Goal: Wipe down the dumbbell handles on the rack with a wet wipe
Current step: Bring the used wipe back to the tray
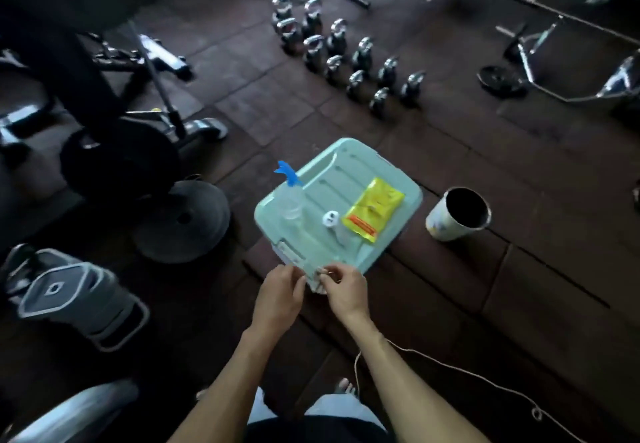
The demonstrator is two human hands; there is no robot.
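Observation:
A mint-green plastic box (349, 168) stands on the gym floor in front of me. On its lid lie a yellow wet-wipe pack (374, 209), a clear spray bottle (291, 196) with a blue nozzle, and a small white bottle (333, 222). My left hand (278, 295) and my right hand (343, 288) meet at the box's near edge, fingers curled and pinching a small pale item (317, 274) between them. What that item is cannot be made out. Several chrome dumbbells (349, 54) stand on end on the floor farther back.
A white cup-like bin (457, 215) stands right of the box. Black weight plates (183, 220) and a grey adjustable dumbbell (76, 297) lie to the left, beside machine frames. A curl bar (540, 71) lies at far right. A thin white cord (450, 370) trails by my right arm.

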